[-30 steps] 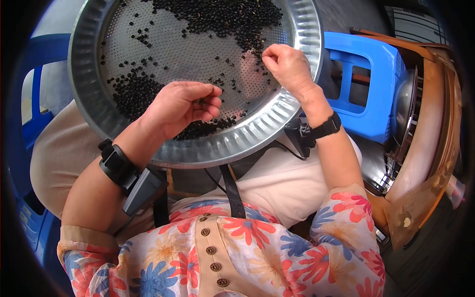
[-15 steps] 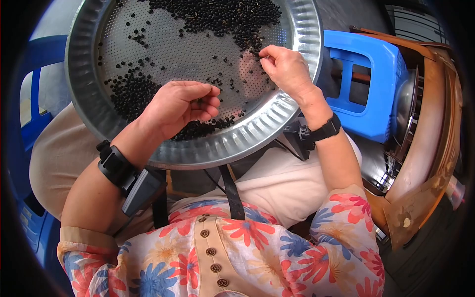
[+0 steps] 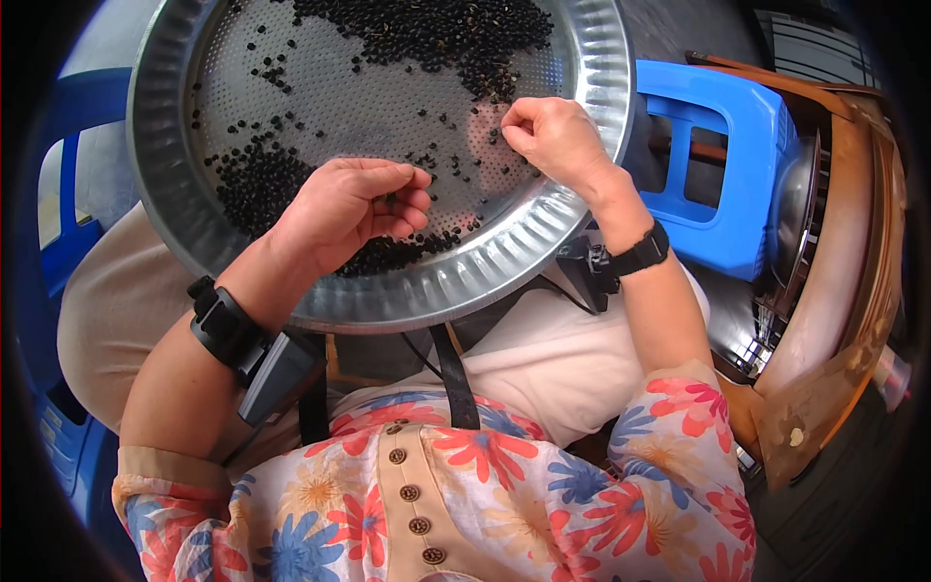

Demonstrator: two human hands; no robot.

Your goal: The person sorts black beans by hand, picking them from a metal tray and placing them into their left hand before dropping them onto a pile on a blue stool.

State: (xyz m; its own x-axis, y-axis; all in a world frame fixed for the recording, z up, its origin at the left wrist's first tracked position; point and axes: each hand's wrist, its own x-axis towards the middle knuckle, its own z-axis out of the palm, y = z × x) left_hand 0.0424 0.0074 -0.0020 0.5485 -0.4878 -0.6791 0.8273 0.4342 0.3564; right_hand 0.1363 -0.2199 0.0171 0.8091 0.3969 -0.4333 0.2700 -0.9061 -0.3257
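Note:
A round metal tray [image 3: 582, 199] with a fluted rim and a perforated bottom sits over my lap. A large heap of black beans [image 3: 436, 34] lies at its far side, a smaller pile of black beans [image 3: 257, 179] at the near left, and loose beans are scattered between. My left hand [image 3: 364, 204] hovers over the near part of the tray, fingers curled and thumb pressed on top, with dark beans showing between the fingers. Over the right side my right hand [image 3: 553, 136] is closed in a pinch just above the tray bottom; anything between its fingertips is hidden.
A blue plastic stool [image 3: 747, 184] stands to the right, with a metal bowl [image 3: 795, 209] beside it. Wooden furniture [image 3: 824, 252] runs along the right edge. Another blue plastic seat [image 3: 78, 466] shows at the left.
My right hand has drawn slightly toward me and left from the edge of the far heap, its fingers still pinched. The left hand has hardly moved.

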